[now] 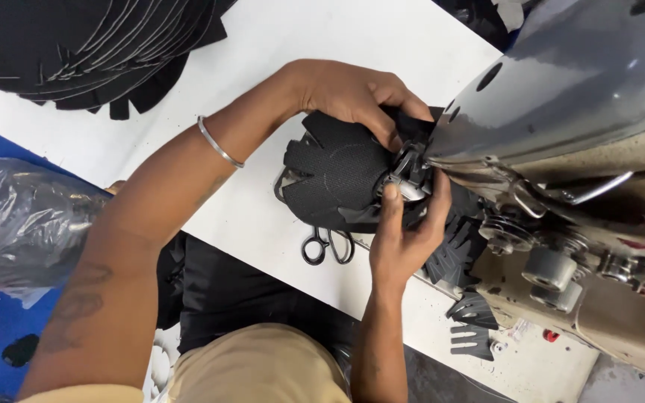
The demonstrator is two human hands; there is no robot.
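A: Where's the black fabric piece (337, 175) sitting relative to the hands?

B: Between them. Left hand (352, 93) is on the far side, fingers curled over the top edge and pinching the cloth. Right hand (404, 231) comes up from the near side, thumb and fingertips closed on the lower edge, right at the presser foot (410, 168).

A: So both are closed on the piece?

B: Yes, both grip the same piece, neither open. The right is the nearer one to the foot, practically touching it; the left sits just behind and above.

A: Long axis?

B: Runs roughly left to right, bulk of the cloth spreading left on the white table (263, 67), leading edge pointing right, under the sewing machine head (561, 82). (Needle itself is hidden by fabric and fingers, can't tell its position.)

A: Anything else close by?

B: Scissors (326, 245) on the table just near of the piece, partly under it. Cut black pieces (472, 321) to the right of the right wrist, a bigger stack (91, 45) far left.
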